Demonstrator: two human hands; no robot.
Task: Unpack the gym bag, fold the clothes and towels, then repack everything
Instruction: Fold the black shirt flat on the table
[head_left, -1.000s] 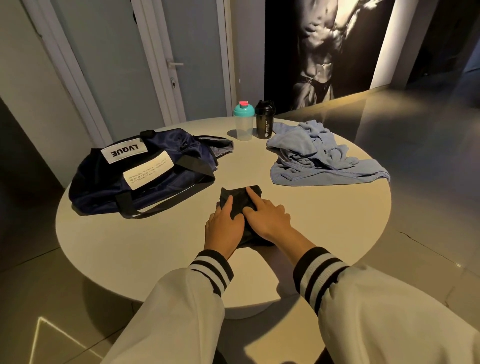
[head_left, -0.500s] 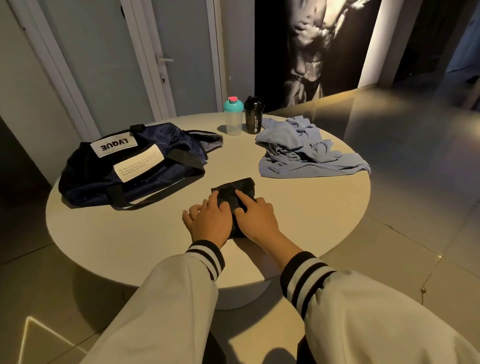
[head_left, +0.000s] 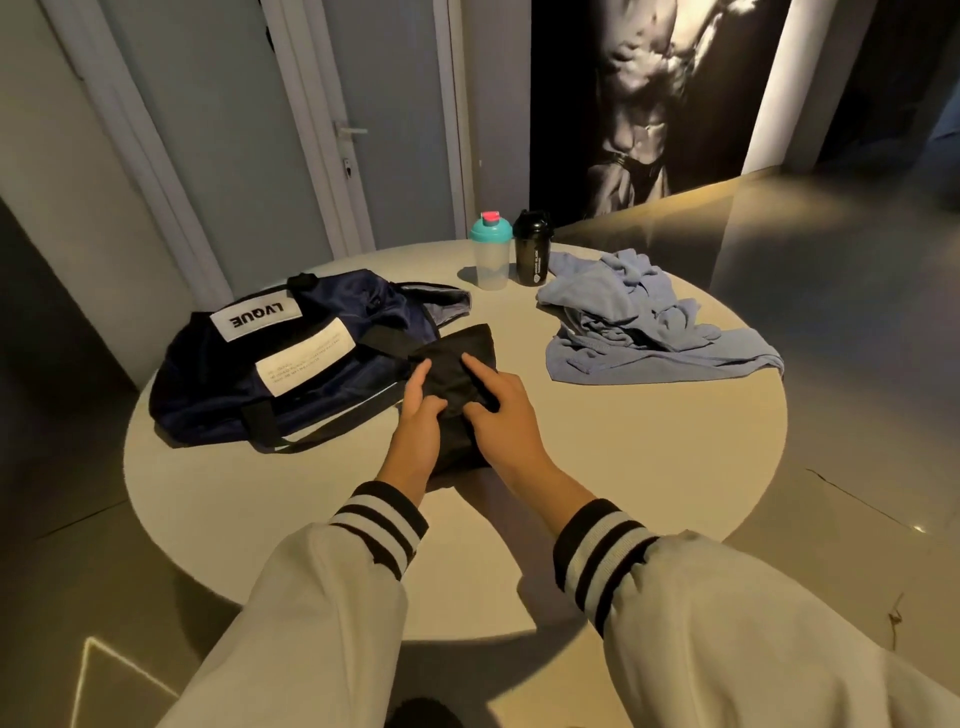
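A folded black garment (head_left: 457, 374) is lifted off the round table (head_left: 597, 467), its far end over the near edge of the navy gym bag (head_left: 291, 364). My left hand (head_left: 415, 431) grips its left side and my right hand (head_left: 498, 415) grips its right side, fingers on top. The bag lies on the table's left with its open end toward the bottles. A crumpled light blue towel (head_left: 639, 317) lies unfolded at the right.
A clear shaker bottle with a teal lid (head_left: 489, 249) and a black shaker bottle (head_left: 532, 247) stand at the table's far edge. Behind are grey doors (head_left: 384, 119) and a dark wall poster (head_left: 654, 93). Tiled floor surrounds the table.
Both hands have picked the black garment up from the table and carried it left and forward to the gym bag.
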